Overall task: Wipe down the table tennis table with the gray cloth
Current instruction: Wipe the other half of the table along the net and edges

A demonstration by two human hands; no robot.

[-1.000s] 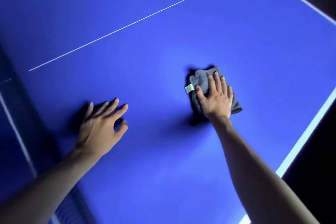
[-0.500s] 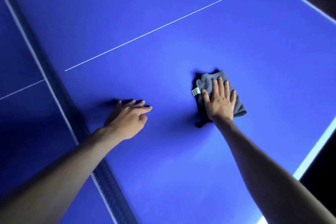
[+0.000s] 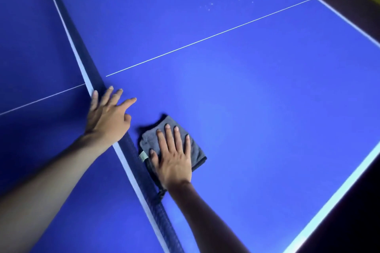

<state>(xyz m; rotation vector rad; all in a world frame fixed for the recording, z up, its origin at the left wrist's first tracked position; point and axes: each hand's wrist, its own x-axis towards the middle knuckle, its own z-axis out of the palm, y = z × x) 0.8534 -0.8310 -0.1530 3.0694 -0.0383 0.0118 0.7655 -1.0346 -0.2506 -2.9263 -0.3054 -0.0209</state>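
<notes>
Head view: your right hand (image 3: pixel 174 162) presses flat, fingers straight, on the folded gray cloth (image 3: pixel 197 152), whose long axis runs alongside the net (image 3: pixel 86 61); your left hand (image 3: pixel 109 117), released, reaches across the net, fingers spread over the blue table (image 3: pixel 267 109).

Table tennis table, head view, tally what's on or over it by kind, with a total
Hands: 2, left hand over the net, right hand flat on the cloth
Cloths: 1, gray cloth
Nets: 1
Total: 4
</notes>
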